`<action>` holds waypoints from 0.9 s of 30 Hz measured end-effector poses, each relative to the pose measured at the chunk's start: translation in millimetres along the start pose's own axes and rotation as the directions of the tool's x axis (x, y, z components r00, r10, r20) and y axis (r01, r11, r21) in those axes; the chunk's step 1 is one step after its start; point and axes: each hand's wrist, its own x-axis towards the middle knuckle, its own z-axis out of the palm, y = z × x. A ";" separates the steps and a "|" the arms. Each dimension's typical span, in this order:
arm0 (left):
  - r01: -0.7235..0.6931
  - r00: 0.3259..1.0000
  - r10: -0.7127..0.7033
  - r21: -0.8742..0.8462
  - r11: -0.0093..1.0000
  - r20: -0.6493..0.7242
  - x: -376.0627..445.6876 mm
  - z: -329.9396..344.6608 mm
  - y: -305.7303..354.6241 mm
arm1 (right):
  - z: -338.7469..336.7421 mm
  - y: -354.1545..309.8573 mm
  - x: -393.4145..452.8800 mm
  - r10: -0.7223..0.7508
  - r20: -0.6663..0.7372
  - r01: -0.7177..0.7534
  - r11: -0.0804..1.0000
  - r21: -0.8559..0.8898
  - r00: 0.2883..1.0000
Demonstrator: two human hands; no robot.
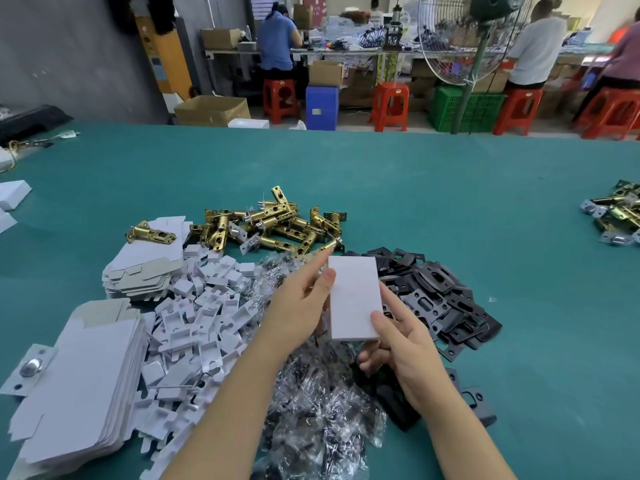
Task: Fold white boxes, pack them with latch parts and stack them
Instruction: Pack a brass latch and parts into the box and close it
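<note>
**White box held closed above the parts**

Teal table [398, 188] is spread with supplies kept within reach: two stacks of flat box blanks [83, 386], one heap each of white inserts [194, 327], bagged screws [322, 427], black plates [440, 299] and brass latches [273, 226]. One white box [353, 299], apparently folded shut, is held over the heaps, clamped between the left hand [301, 306] and the right hand [398, 344], presumably for closing or stacking.

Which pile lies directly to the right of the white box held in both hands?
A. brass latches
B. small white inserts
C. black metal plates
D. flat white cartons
C: the black metal plates spread on the table just right of the white box; the brass latches lie beyond it.
</note>
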 end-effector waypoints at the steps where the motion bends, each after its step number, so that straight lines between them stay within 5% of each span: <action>1: -0.010 1.000 0.011 0.053 0.999 -0.011 1.6 -1.2 -2.5 | 0.0 0.2 0.7 0.006 -0.016 -0.005 1.000 0.024 1.000; 7: 0.021 0.976 0.035 0.251 0.968 -0.214 -1.2 -9.8 -33.0 | -3.7 2.7 5.1 0.009 -0.099 0.006 0.988 0.151 0.995; 13: 0.056 0.988 -0.002 0.349 0.935 -0.152 7.2 -7.9 -38.5 | -1.7 -5.4 8.3 0.014 -0.197 0.018 0.988 0.156 0.980; 20: 0.104 0.987 -0.064 0.280 0.954 -0.146 14.6 -10.9 -36.6 | -4.0 -40.7 32.0 -0.039 -0.319 0.041 0.999 -0.001 0.947; 27: 0.116 0.987 -0.095 0.157 0.981 -0.130 21.4 -12.6 -40.2 | -18.7 -64.3 186.4 0.060 -0.392 -0.191 0.933 -0.304 0.918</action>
